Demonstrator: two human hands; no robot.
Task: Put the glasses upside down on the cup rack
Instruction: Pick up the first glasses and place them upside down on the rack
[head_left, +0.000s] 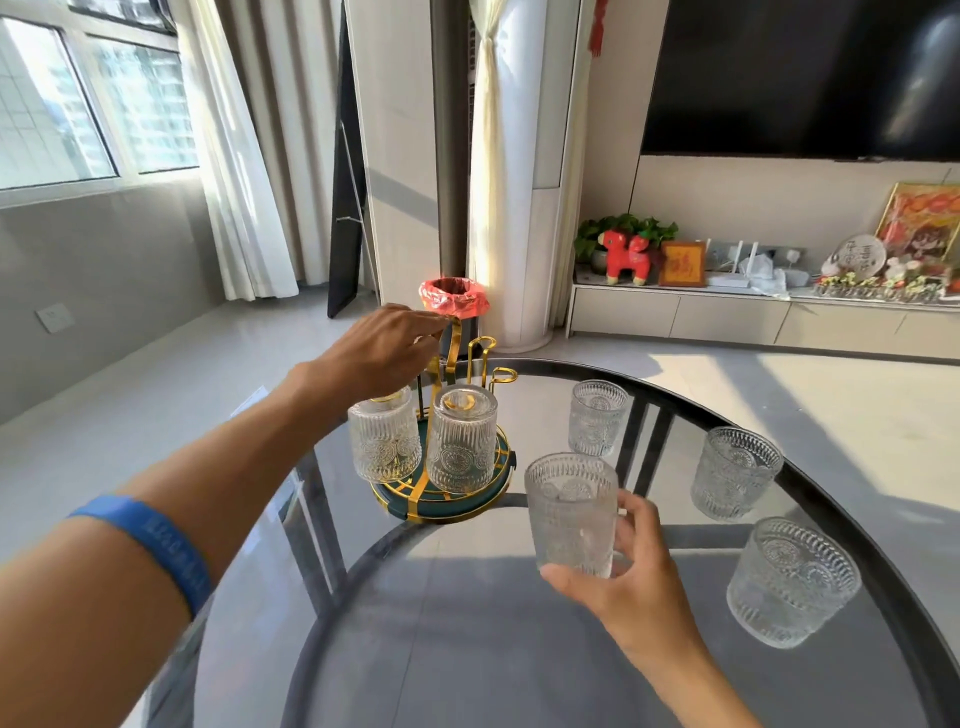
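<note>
**Head view: six glasses, two of them sitting on the cup rack**

The head view is showing six ribbed, embossed clear glasses in all. Two are sitting upside down on the cup rack (441, 493), a round dark green tray with gold prongs rising from it: one inverted glass (383, 441) on the rack's left side and another inverted glass (461, 439) just right of it. Three more are standing mouth-up on the glass table (467, 649) to the right of the rack: a near-rack glass (597, 415), a middle glass (735, 472) farther right, and a front glass (792, 582) well apart from the rack toward the table's edge.

The left hand (379, 353) is reaching out over the rack with the arm extended, its fingers pinching the top of the rack's tall gold handle (453, 343). A blue wristband (156, 545) is circling that forearm.

The right hand (631, 566) is gripping the sixth glass, the held glass (571, 512), around its base, holding it upright just in front and right of the rack, above the table.
</note>
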